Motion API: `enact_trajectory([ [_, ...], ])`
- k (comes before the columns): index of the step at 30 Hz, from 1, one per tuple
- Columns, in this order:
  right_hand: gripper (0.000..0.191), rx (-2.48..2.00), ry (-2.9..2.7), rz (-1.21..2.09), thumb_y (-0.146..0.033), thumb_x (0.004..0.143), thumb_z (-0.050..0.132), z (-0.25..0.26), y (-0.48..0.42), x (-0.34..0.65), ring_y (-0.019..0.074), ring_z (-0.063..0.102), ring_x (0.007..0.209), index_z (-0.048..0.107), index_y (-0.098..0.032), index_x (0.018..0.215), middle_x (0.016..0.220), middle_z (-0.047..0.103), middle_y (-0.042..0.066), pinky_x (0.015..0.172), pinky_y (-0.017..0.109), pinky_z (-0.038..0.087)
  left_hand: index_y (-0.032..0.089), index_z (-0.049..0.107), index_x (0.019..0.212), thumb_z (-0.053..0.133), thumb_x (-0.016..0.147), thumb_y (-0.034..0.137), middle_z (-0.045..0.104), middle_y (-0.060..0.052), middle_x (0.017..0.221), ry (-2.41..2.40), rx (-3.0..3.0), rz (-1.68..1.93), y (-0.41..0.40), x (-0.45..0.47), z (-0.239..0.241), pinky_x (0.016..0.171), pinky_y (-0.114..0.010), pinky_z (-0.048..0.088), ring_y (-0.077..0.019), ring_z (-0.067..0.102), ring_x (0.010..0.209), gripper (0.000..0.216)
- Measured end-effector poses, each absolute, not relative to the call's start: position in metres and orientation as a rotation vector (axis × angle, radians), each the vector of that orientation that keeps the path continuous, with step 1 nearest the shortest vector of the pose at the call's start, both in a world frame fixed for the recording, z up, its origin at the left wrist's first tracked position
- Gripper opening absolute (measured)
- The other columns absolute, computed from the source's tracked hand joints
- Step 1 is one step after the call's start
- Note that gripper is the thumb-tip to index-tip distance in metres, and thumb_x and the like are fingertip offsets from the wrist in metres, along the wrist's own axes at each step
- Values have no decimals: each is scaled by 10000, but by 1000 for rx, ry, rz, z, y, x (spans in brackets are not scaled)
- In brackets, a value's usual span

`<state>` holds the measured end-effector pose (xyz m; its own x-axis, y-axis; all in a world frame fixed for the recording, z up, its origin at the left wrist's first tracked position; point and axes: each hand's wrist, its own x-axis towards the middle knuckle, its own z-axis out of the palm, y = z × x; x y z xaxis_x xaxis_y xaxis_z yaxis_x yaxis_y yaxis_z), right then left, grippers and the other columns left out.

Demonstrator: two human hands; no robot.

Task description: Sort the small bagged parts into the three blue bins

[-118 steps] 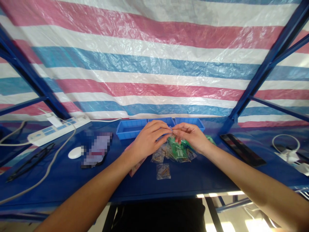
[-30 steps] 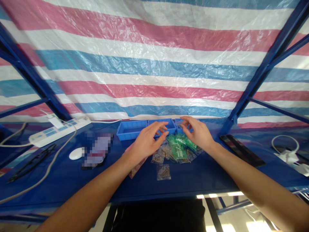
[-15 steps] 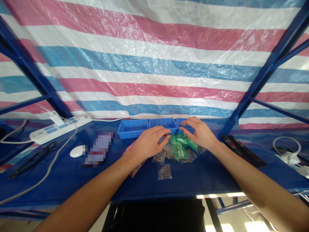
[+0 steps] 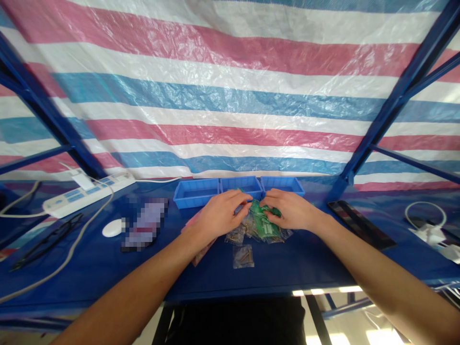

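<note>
A heap of small clear bags (image 4: 264, 227) with green parts lies mid-table. My right hand (image 4: 292, 211) rests on its right side, fingers curled round a green bag (image 4: 272, 211). My left hand (image 4: 220, 214) reaches in from the left, fingers bent, tips pinched at the heap's top edge. Two clear bags of brass pins lie nearer me, one (image 4: 236, 234) by my left hand and one (image 4: 243, 256) apart in front. Three blue trays (image 4: 196, 192) stand in a row just behind my hands.
A white power strip (image 4: 86, 193) and its cables run along the left. A white mouse (image 4: 112, 227), black glasses (image 4: 46, 241) and a blurred packet (image 4: 144, 224) lie left. A black flat device (image 4: 361, 223) and a white cable (image 4: 424, 218) lie right. Pink sheet (image 4: 201, 249) under my left wrist.
Both hands came down from above the trays onto the heap of bags. My right hand closed on a green bag and my left fingertips pinched at the heap.
</note>
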<state>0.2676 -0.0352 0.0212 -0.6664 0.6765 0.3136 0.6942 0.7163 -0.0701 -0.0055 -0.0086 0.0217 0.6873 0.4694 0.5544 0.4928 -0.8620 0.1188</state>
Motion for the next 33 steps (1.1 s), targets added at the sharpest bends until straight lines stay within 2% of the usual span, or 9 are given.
enact_trajectory([
  [3, 168, -1051, -2621, -59, -204, 969, 626, 22, -35, 266, 263, 660, 937, 708, -206, 1116, 975, 710, 85, 906, 393, 525, 212, 711, 1285, 561, 1082, 324, 780, -75, 1239, -809, -2848, -909, -8, -6, 21, 1026, -395, 587, -253, 736, 1152, 276],
  [7, 28, -1078, -2605, -38, -220, 963, 652, 25, -36, 264, 236, 624, 855, 670, -212, 982, 891, 676, 56, 817, 356, 487, 210, 709, 1289, 556, 1084, 328, 776, -81, 1230, -815, -2852, -895, -9, -6, 21, 1027, -398, 586, -252, 734, 1148, 281],
  [11, 115, -1102, -2560, -65, -279, 974, 679, 24, -35, 265, 230, 607, 829, 621, -220, 894, 848, 651, 44, 773, 347, 461, 207, 712, 1279, 548, 1086, 329, 773, -83, 1203, -816, -2868, -900, -9, -5, 22, 1011, -391, 590, -246, 738, 1116, 281],
  [18, 143, -1073, -2349, -72, -304, 1019, 629, 23, -35, 268, 244, 636, 852, 621, -229, 897, 846, 661, 54, 776, 363, 498, 218, 708, 1294, 558, 1078, 322, 763, -97, 1220, -819, -2874, -944, -11, -5, 24, 1044, -417, 587, -259, 728, 1152, 284],
  [22, 214, -1017, -2027, 171, -408, 1017, 674, 29, -41, 264, 223, 634, 770, 672, -234, 893, 841, 684, 53, 718, 362, 517, 219, 630, 1425, 581, 1073, 354, 708, -122, 1388, -814, -2902, -998, -13, -5, 28, 1149, -449, 536, -285, 670, 1311, 380],
  [26, 253, -915, -1790, 563, -486, 942, 784, 29, -43, 258, 207, 659, 768, 712, -245, 916, 875, 718, 43, 712, 354, 549, 257, 450, 1604, 668, 1030, 449, 666, -114, 1484, -908, -2971, -1044, -15, -4, 31, 1175, -472, 517, -299, 648, 1369, 643],
  [29, 288, -840, -1700, 788, -500, 888, 841, 22, -42, 254, 194, 668, 761, 709, -246, 921, 874, 715, 32, 718, 349, 572, 277, 406, 1635, 718, 999, 424, 722, -94, 1394, -1028, -3008, -1131, -14, -4, 30, 1119, -454, 554, -283, 708, 1277, 722],
  [33, 321, -816, -1609, 944, -502, 859, 868, 14, -38, 250, 182, 684, 739, 684, -256, 951, 864, 708, 16, 728, 350, 603, 276, 522, 1548, 738, 976, 335, 771, -61, 1191, -1084, -3065, -1278, -10, -3, 30, 1005, -396, 609, -235, 774, 1058, 613],
])
